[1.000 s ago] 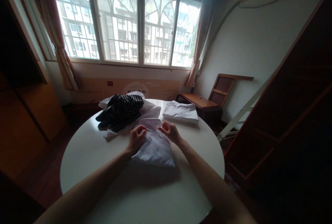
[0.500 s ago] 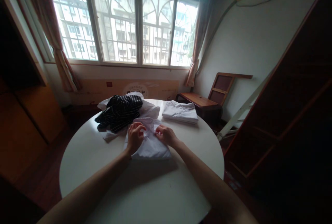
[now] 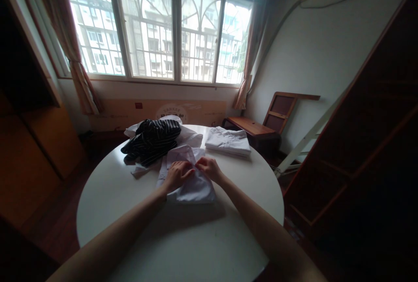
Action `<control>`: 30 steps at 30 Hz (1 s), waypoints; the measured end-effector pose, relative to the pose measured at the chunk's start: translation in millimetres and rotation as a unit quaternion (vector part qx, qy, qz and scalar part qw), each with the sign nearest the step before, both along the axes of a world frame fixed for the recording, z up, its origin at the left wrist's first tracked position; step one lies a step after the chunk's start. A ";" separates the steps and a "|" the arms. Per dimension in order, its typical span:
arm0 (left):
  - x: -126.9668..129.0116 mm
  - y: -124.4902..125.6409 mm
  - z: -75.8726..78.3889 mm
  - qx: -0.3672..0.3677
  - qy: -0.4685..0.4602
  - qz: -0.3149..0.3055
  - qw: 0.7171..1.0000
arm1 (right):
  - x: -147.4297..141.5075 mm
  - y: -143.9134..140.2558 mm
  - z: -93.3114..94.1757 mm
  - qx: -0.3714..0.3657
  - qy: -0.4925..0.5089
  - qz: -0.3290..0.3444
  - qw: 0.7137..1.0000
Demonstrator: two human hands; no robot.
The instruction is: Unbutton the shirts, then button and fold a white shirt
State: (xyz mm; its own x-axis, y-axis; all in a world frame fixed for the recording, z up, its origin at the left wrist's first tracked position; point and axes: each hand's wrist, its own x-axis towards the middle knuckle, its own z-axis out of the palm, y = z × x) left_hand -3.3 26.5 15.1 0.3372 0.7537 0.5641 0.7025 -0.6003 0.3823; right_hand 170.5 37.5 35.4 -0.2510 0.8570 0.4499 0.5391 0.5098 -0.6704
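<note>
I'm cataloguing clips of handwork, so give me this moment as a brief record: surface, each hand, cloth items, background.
Surface: round white table
Left hand: touching the pale garment, fingers bent; grip unclear
Right hand: fingertips at the same garment, close to the other hand; grip unclear
Dark striped garment: bunched, at the table's far side, left in the picture, with white cloth beside it
Folded white cloth stack: right of the striped garment
Background: barred window

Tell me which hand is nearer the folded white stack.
Right. The right hand is on the near side of the folded white stack, by its left end; the left hand is farther off to the left.
</note>
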 end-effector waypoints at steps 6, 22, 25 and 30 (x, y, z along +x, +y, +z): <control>0.4 -0.5 1.4 -0.033 -0.024 0.015 0.999 | -4.1 -3.3 0.4 0.003 0.035 0.028 0.999; 5.5 -1.2 4.6 -0.107 -0.147 -0.019 0.983 | -10.8 -2.6 -1.2 0.048 -0.029 0.019 0.998; 5.0 -2.8 3.6 -0.114 -0.184 -0.043 0.975 | -8.0 -0.6 -2.7 0.058 -0.018 0.014 0.998; 8.9 -12.7 7.6 -0.106 -0.193 -0.070 0.973 | 9.6 11.8 -7.3 0.050 0.011 -0.046 0.998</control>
